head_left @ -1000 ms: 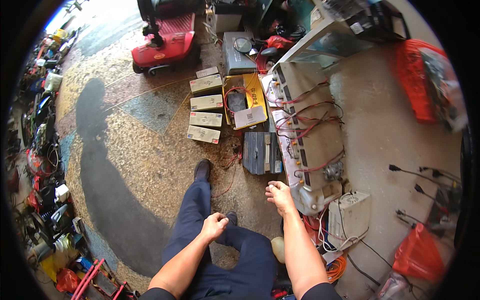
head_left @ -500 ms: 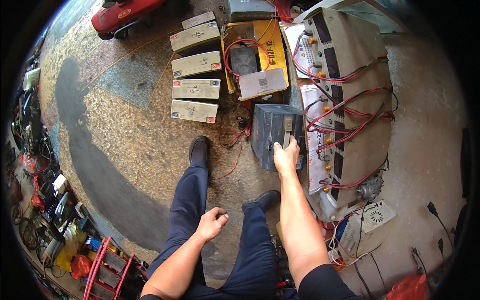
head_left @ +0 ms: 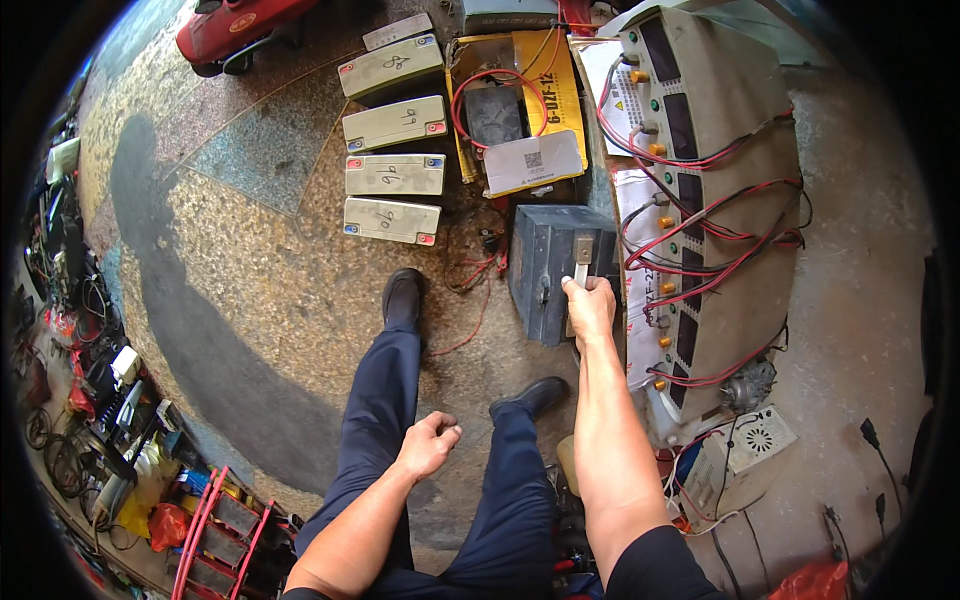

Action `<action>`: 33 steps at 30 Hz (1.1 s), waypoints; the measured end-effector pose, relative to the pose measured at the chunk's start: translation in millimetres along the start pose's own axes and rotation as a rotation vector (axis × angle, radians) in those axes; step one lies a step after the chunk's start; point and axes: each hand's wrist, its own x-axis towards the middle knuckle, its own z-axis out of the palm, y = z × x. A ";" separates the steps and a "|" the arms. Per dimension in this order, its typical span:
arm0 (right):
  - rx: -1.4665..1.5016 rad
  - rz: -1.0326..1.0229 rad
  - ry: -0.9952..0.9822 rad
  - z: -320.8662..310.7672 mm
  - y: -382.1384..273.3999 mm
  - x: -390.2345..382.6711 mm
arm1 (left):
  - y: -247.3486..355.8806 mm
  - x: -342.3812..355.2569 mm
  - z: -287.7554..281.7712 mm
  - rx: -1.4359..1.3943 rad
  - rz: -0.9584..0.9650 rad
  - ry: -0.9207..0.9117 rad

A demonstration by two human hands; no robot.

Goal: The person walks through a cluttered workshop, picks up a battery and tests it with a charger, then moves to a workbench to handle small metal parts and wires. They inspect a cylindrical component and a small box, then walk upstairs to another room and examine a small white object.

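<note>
A dark grey-blue box-shaped case (head_left: 538,262), which looks like a battery case, stands on the floor in front of me, slightly right of centre. On its top runs a light strap handle (head_left: 583,250). My right hand (head_left: 593,308) is closed round the near part of that handle, thumb on top; the fingers underneath are partly hidden. Above my lap, between the knees, my left hand (head_left: 428,446) hangs with its fingers curled in and nothing visible in them.
Several pale batteries (head_left: 394,175) stand in a column ahead. A yellow carton (head_left: 545,95) with a dark block and red cable lies beyond the case. Right of it runs a row of charging units (head_left: 715,220) with red and black leads. A red rack (head_left: 225,535) and clutter line the left.
My right hand has shifted slightly right and its grip has closed more fully round the case's handle. The left hand has hardly moved. The view has shifted a little.
</note>
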 end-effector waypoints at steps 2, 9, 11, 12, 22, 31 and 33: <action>0.030 -0.029 -0.031 2.0 4.1 5.0 | 0.7 0.2 -0.1 0.004 -0.021 -0.002; 0.313 -0.076 -0.281 -1.2 23.0 19.0 | -7.9 0.1 2.6 0.042 -0.003 0.000; 0.269 -0.006 -0.297 -4.4 25.9 18.0 | -9.7 3.4 1.6 0.036 0.028 0.015; 0.231 -0.065 -0.245 -3.2 28.2 14.9 | -11.0 3.7 1.7 0.019 0.038 0.017; 0.226 0.034 -0.265 -2.2 109.3 -82.5 | -13.3 1.9 9.4 0.087 0.027 0.046; 0.162 0.306 -0.435 -15.7 165.6 -191.2 | -8.5 3.0 18.3 -0.019 -0.067 -0.003; 0.095 0.391 -0.470 -11.1 177.1 -207.6 | -11.0 2.3 20.6 -0.044 -0.066 -0.018</action>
